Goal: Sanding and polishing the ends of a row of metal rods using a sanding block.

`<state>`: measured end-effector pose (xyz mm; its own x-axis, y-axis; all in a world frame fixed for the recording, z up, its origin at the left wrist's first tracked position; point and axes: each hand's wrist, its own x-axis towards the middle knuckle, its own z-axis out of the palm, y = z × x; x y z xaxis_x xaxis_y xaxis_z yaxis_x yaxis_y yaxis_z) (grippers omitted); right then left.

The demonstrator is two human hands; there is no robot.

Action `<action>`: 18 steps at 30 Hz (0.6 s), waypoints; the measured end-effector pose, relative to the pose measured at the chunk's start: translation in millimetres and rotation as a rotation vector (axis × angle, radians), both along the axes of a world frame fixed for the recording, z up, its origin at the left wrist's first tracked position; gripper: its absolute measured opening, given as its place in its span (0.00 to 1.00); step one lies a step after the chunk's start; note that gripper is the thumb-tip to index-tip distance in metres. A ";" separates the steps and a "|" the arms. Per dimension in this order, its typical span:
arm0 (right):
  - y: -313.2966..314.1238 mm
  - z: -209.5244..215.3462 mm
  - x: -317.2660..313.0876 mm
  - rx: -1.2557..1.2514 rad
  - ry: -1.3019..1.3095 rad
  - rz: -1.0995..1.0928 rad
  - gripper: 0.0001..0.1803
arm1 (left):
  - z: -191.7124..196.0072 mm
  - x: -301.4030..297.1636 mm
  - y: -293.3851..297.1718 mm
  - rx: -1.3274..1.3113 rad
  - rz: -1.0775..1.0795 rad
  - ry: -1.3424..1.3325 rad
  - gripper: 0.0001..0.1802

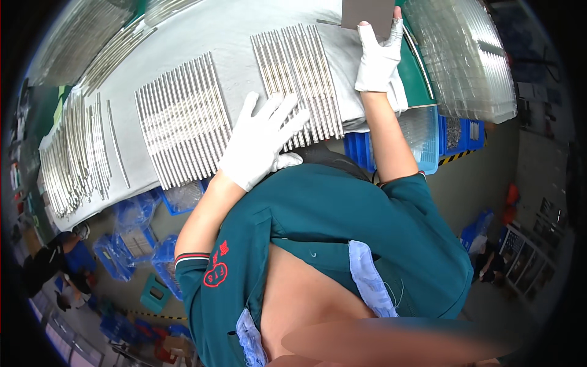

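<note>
Presently we record both gloved hands at the near edge of the grey-covered workbench [202, 37]. Our left hand [260, 140] lies open, fingers spread, flat on the near ends of a row of slim metal rods [299, 79]; a second rod row [183, 119] lies beside it toward the left. Our right hand [379, 55] pinches a dark flat card [367, 12] at the bench's far right edge, beside stacked clear trays [471, 61]. We judge the step as levelling the rods; the next move calls for even, light pressure so none rolls off.
</note>
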<state>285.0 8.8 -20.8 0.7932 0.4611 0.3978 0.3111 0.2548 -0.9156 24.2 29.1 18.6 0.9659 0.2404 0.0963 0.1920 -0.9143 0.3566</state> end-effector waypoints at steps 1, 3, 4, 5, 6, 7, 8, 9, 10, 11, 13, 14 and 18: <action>-0.6 0.4 0.2 0.020 0.034 0.015 0.41 | 0.6 0.6 0.0 -0.003 -0.002 -0.008 0.43; -0.8 0.4 -0.3 0.040 0.071 0.032 0.40 | 8.2 -5.1 1.8 -0.008 0.020 0.020 0.43; -1.0 3.2 -1.4 0.040 0.076 0.027 0.40 | 12.3 -8.7 2.6 -0.015 0.036 0.046 0.42; -1.4 6.8 -2.9 0.039 0.082 0.022 0.40 | 14.0 -13.5 2.8 0.061 0.051 0.062 0.42; -4.6 12.1 -5.3 0.039 0.083 0.016 0.40 | 15.7 -18.5 3.3 0.045 0.075 0.086 0.42; -6.7 32.5 -16.1 -0.049 0.155 0.062 0.41 | 17.7 -22.1 2.7 0.030 0.104 0.109 0.42; -9.2 43.6 -21.0 -0.136 0.226 0.102 0.41 | 19.7 -21.7 2.0 0.079 0.101 0.101 0.42; -10.4 36.0 -16.9 -0.135 0.226 0.096 0.41 | 21.9 -17.7 2.8 0.067 0.075 0.086 0.42; -7.3 36.4 -18.7 0.183 0.261 0.370 0.41 | 23.4 -13.5 3.4 0.055 0.052 0.073 0.42; -6.0 39.3 -20.2 0.505 0.288 0.640 0.41 | 18.1 -10.7 2.2 0.072 0.033 0.051 0.43; -9.3 44.6 -20.9 -0.128 0.261 0.106 0.41 | 14.1 3.8 1.9 0.039 -0.020 0.041 0.42; -10.1 41.6 -19.4 -0.116 0.255 0.124 0.41 | 9.7 9.7 0.5 0.011 -0.023 0.031 0.43; -8.2 28.4 -13.1 0.162 0.160 0.314 0.41 | -3.8 34.8 1.5 0.032 -0.090 -0.009 0.46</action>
